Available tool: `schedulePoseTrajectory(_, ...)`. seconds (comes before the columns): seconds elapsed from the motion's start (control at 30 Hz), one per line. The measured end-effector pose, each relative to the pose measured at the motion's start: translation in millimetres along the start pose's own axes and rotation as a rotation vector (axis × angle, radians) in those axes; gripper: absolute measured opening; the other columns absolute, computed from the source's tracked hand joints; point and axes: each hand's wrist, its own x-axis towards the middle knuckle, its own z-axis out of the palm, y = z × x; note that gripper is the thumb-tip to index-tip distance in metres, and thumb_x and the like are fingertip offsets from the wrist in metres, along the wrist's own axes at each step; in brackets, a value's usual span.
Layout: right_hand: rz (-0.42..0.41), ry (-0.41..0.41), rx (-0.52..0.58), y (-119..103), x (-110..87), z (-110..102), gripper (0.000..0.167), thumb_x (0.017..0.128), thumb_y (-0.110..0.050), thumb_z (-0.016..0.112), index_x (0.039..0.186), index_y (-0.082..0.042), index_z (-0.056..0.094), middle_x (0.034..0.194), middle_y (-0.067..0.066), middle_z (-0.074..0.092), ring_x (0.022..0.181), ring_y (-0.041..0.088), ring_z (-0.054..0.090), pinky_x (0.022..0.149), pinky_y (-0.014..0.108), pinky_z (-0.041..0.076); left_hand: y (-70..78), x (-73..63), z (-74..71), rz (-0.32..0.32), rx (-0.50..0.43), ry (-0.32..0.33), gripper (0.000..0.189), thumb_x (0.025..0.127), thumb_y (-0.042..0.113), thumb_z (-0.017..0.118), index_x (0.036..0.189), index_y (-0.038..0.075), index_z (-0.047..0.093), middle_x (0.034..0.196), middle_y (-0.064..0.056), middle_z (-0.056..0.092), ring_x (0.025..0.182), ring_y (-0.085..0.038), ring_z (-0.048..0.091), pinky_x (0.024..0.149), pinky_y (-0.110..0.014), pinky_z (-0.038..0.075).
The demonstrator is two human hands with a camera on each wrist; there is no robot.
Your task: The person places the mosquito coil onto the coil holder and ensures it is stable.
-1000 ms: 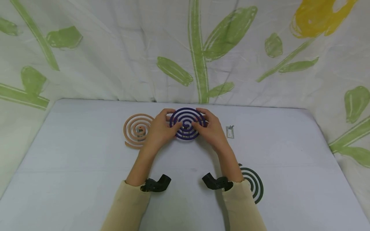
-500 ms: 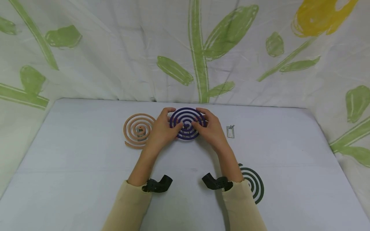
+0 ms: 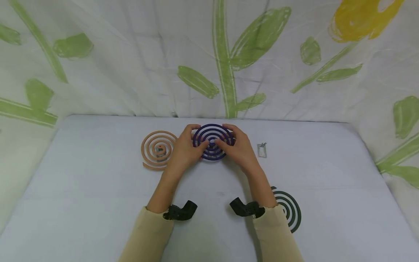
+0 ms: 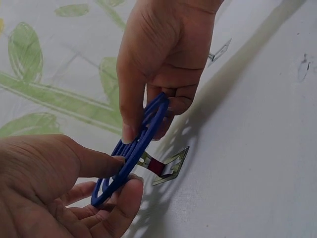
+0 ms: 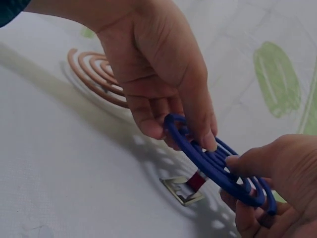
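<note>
Both hands hold a blue mosquito coil (image 3: pixel 213 159) flat above the middle of the table, near its back edge. The left hand (image 3: pixel 186 150) pinches the coil's left side, its thumb on top and fingers beneath the rim. On the opposite side, the right hand (image 3: pixel 239 148) pinches it the same way, thumb near the centre. Below the coil, in the left wrist view, stands a small metal coil stand (image 4: pixel 173 167) with a red patch on its upright strip. That strip reaches up to the coil's underside; its tip is hidden, so whether they are joined I cannot tell.
An orange mosquito coil (image 3: pixel 146 150) lies over another metal stand on the left, partly behind the left hand. A bare metal stand (image 3: pixel 262 150) lies to the right. The dark green coil (image 3: pixel 297 214) is partly covered by the right forearm. A painted cloth (image 3: pixel 131 72) hangs behind the table.
The hands and blue coil stay nearly in place. The right thumb has shifted slightly toward the coil's centre, and the view has tipped a little.
</note>
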Motion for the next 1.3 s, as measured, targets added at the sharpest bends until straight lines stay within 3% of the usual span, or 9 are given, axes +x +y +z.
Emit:
schedulePoseTrajectory(0.17, 0.011, 0.002, -0.020, 0.7, 0.2, 0.8, 0.063, 0.095, -0.022, 0.080, 0.152, -0.012, 0.055, 0.129, 0.022, 0.070, 0.115, 0.034, 0.070, 0.099, 0.047, 0.058, -1.0, -0.6, 1.8, 0.001, -0.005, 0.002, 0.060, 0.098, 0.023, 0.074, 0.151, 0.010, 0.049, 0.116, -0.020, 0.075, 0.089, -0.032, 0.075, 0.093, -0.046, 0.057)
schedulePoseTrajectory(0.57, 0.025, 0.006, -0.029, -0.6, 0.4, 2.5, 0.061, 0.095, -0.022, 0.079, 0.151, -0.011, 0.056, 0.125, 0.022, 0.070, 0.111, 0.033, 0.070, 0.095, 0.043, 0.057, -1.6, 0.7, 2.5, 0.002, 0.013, 0.010, 0.060, 0.098, 0.025, 0.074, 0.151, 0.009, 0.049, 0.125, -0.023, 0.072, 0.115, -0.037, 0.070, 0.103, -0.051, 0.054)
schedulePoseTrajectory(0.97, 0.018, -0.003, -0.066, -0.2, 0.9, 2.6, 0.062, 0.096, -0.025, 0.079, 0.152, -0.011, 0.055, 0.125, 0.022, 0.070, 0.112, 0.033, 0.070, 0.098, 0.045, 0.057, -3.2, 0.6, 3.0, -0.013, -0.012, 0.012, 0.060, 0.098, 0.025, 0.075, 0.150, 0.009, 0.050, 0.120, -0.021, 0.073, 0.098, -0.036, 0.075, 0.094, -0.048, 0.059)
schedulePoseTrajectory(1.3, 0.016, -0.011, -0.074, 0.0, 0.3, 2.2, 0.063, 0.096, -0.023, 0.079, 0.153, -0.010, 0.054, 0.125, 0.025, 0.070, 0.113, 0.035, 0.070, 0.098, 0.047, 0.057, -3.8, 2.3, 6.8, -0.010, -0.031, 0.057, 0.059, 0.094, 0.022, 0.078, 0.147, 0.008, 0.054, 0.121, -0.021, 0.075, 0.110, -0.036, 0.071, 0.101, -0.049, 0.054)
